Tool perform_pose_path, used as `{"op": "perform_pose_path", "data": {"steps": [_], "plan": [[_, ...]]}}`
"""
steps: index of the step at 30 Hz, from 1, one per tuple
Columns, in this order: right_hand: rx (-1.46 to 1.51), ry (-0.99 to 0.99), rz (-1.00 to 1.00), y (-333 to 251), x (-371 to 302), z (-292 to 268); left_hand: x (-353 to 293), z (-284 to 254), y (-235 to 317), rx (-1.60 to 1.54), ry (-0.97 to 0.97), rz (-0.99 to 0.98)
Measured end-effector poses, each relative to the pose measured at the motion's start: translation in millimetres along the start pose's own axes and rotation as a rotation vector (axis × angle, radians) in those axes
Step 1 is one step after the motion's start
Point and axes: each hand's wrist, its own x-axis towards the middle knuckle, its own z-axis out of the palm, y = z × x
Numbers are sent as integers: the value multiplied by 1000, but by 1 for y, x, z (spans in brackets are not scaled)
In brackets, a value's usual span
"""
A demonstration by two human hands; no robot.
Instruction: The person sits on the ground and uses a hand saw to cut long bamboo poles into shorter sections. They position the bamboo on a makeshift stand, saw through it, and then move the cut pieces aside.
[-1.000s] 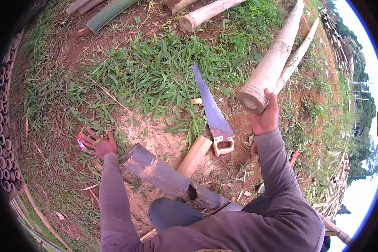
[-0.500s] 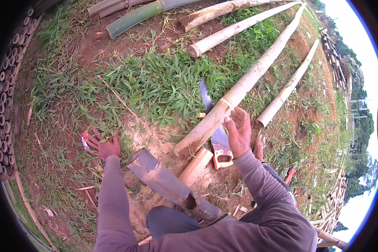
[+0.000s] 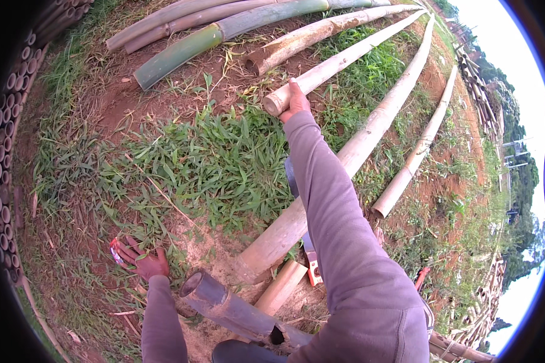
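My right hand [image 3: 295,104] is closed around the near end of a pale bamboo pole [image 3: 339,62], thumb over its top and the other fingers hidden beneath. At the lower left, my left hand [image 3: 149,264] lies on the grass, fingers spread. A small red and white wrapper [image 3: 117,249] is at its fingertips. Under my right forearm passes a thicker bamboo pole [image 3: 378,126]. A hand saw [image 3: 309,251] with an orange and white handle lies beneath that pole, partly covered by my arm. Close to my knee are a dark bamboo piece [image 3: 227,305] with a hole and a short pale bamboo piece [image 3: 281,287].
A green bamboo pole [image 3: 181,58] and a split-ended brown one [image 3: 284,49] lie at the far side. Another thin pole [image 3: 415,154] rests at the right. Stacked bamboo [image 3: 7,163] lines the left edge. Sawdust [image 3: 206,245] covers soil near the cut end.
My right hand has moved forward and left, from beside the thick pole to the pale pole's end, which it now grips. The view has shifted slightly; my left hand stays on the ground.
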Motion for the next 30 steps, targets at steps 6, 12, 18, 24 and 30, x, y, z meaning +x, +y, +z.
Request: {"op": "perform_pose_path", "data": {"steps": [6,12,18,24,30], "plan": [[-92,117,-111,-51,-68,-36,-2,-49,24,106,-260,-67],[-135,44,16,-129,-263,-72,-1,-36,17,60,-217,-52],[-283,97,90,-82,-416,-99,-4,-42,20,24,-218,-40],[-874,-54,258,-34,-458,-124,-3,-18,8,-39,-147,-8],[-1007,-374,-475,-70,-333,-56,3,-4,0,-45,-131,-32]]}}
